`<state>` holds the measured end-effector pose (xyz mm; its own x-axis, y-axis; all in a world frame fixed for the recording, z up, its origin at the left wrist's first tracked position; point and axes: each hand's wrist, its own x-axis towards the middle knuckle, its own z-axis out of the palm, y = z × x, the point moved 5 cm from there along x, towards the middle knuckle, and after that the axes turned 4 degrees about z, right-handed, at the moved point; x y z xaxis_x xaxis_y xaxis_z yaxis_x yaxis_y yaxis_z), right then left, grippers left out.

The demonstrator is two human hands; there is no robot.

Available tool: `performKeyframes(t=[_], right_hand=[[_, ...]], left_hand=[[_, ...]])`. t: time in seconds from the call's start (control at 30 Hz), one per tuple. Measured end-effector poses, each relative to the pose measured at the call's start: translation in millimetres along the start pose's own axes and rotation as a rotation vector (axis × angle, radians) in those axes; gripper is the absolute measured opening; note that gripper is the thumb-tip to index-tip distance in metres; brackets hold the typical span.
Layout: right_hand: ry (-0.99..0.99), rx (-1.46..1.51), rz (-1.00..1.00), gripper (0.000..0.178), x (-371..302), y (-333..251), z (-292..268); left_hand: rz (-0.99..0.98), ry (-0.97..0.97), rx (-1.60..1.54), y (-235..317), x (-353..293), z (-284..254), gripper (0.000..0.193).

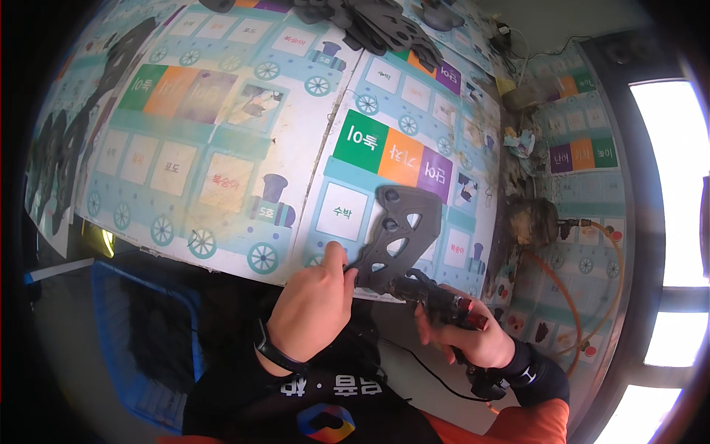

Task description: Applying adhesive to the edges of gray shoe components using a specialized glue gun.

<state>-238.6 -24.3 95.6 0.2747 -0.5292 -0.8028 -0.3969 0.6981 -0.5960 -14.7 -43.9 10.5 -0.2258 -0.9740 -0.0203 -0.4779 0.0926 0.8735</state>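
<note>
Grey piece held at the table edge, tool close by

Here the dark grey piece [420, 240], pierced with holes, is held at the near edge of the patterned table [310, 140], its lower left corner clamped in the grip of the left hand [314, 314]! To the right, a black and red tool [442, 302] is wrapped in the grip of the right hand [473, 337], its tip set near the piece's lower end; whether contact is made cannot be told. Farther back, more grey pieces [384, 29] are heaped
</note>
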Motion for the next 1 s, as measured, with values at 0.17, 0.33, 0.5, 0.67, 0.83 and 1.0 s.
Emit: performKeyframes(t=[0.17,0.33,0.5,0.67,0.83,1.0], right_hand=[[0.032,0.011,0.066,0.041,5.5,2.0,3.0],[0.033,0.025,0.081,0.04,9.7,-0.1,2.2],[0.06,0.027,0.125,0.037,10.7,-1.9,5.1],[0.043,0.032,0.116,0.033,11.4,-4.8,9.8],[0.035,0.029,0.106,0.031,11.2,-5.0,10.8],[0.073,0.051,0.134,0.03,9.4,-2.6,6.9]], left_hand=[[0.045,0.003,-0.034,-2.0,1.6,-0.6,0.021],[0.069,-0.005,-0.041,-3.7,2.7,-1.1,0.02],[0.082,-0.016,-0.045,-3.0,3.5,-1.6,0.02],[0.076,-0.025,-0.044,-3.9,3.5,-1.0,0.021],[0.086,-0.018,-0.044,-3.8,3.2,-1.3,0.021],[0.093,-0.018,-0.046,-5.4,2.4,0.6,0.021]])
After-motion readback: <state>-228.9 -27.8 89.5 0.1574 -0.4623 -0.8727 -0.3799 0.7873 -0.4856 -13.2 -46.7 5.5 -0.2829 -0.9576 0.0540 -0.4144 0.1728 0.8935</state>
